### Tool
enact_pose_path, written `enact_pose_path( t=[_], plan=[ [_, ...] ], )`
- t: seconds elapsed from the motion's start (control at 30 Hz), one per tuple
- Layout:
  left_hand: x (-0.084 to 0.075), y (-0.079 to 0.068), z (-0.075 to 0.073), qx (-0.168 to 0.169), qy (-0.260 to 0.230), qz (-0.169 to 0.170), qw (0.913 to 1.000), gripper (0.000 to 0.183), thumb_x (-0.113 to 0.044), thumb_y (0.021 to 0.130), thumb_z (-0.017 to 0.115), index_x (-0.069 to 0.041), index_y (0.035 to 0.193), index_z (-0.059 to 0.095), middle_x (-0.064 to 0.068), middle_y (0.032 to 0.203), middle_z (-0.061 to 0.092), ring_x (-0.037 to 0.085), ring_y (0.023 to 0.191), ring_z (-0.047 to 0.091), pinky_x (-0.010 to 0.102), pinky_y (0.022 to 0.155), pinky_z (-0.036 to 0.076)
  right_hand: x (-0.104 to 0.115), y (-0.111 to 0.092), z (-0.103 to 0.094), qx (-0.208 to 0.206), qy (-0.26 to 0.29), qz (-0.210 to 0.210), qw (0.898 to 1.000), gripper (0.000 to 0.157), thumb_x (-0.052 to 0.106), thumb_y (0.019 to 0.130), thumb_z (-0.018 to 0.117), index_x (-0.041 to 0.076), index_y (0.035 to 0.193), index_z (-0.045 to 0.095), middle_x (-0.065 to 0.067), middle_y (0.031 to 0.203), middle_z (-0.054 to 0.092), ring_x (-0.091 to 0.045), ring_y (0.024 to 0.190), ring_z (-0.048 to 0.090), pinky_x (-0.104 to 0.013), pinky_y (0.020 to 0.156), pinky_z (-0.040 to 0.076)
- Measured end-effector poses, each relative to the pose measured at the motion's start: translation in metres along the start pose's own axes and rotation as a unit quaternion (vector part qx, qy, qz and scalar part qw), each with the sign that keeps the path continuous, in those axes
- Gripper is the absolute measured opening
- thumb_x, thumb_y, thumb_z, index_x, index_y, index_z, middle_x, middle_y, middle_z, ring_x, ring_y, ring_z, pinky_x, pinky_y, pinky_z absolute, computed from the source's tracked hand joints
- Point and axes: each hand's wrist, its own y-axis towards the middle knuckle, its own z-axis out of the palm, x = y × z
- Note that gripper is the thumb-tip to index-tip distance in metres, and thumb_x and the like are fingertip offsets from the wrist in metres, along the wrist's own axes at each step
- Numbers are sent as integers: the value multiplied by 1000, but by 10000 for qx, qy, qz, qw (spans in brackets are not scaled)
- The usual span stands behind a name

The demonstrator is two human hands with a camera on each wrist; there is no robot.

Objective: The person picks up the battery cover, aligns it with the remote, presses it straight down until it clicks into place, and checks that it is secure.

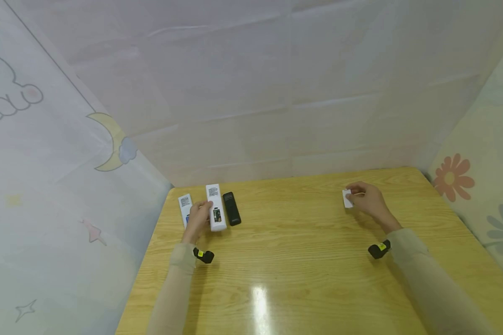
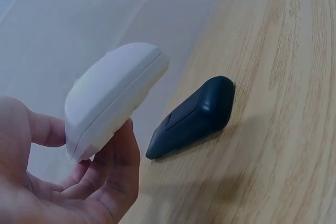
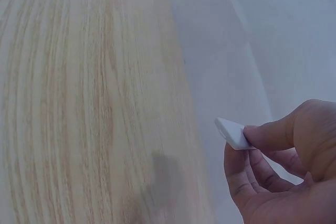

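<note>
My left hand (image 1: pixel 198 217) grips a white remote control (image 1: pixel 213 197) by its side, between thumb and fingers. The back of this remote faces up, and its battery compartment (image 1: pixel 217 215) is uncovered. In the left wrist view the white remote (image 2: pixel 113 95) is tilted and lifted off the table. To the right of it a black remote control (image 1: pixel 232 209) lies on the table. Another white remote (image 1: pixel 185 204) lies to the left, partly hidden by my left hand. Far to the right, my right hand (image 1: pixel 368 201) pinches a small white battery cover (image 1: pixel 347 198) above the table.
The wooden table (image 1: pixel 285 251) ends at a pale hanging sheet (image 1: pixel 251 130) behind it. Patterned sheets (image 1: pixel 58 186) stand at the left and right sides. Each wrist wears a black camera (image 1: pixel 379 250).
</note>
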Motion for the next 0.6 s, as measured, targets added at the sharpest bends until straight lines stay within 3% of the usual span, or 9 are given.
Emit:
enact_pose_path(
  t=[0.3, 0.47, 0.6],
  plan=[
    [-2, -3, 6, -21, 119, 11, 9999, 62, -36, 112, 52, 2, 159, 39, 23, 143, 58, 27, 118, 63, 42, 99, 57, 5, -2, -3, 22, 120, 84, 9999, 45, 27, 111, 60, -1, 145, 60, -31, 140, 59, -51, 128, 61, -34, 85, 58],
    [-2, -5, 10, 24, 44, 18, 10000, 61, -39, 112, 53, 2, 156, 41, 23, 139, 60, 28, 113, 66, 39, 93, 60, 8, -2, -4, 35, 246, 25, 9997, 41, 25, 111, 60, -2, 142, 61, -29, 136, 61, -45, 121, 65, -39, 86, 64],
    [-1, -5, 14, 15, -13, 58, 10000, 61, -40, 111, 54, 3, 153, 44, 23, 136, 62, 26, 111, 67, 35, 90, 61, 9, -1, -6, 127, 385, 38, 9992, 40, 23, 111, 60, -3, 141, 61, -28, 135, 61, -32, 107, 70, -42, 89, 66]
  ],
)
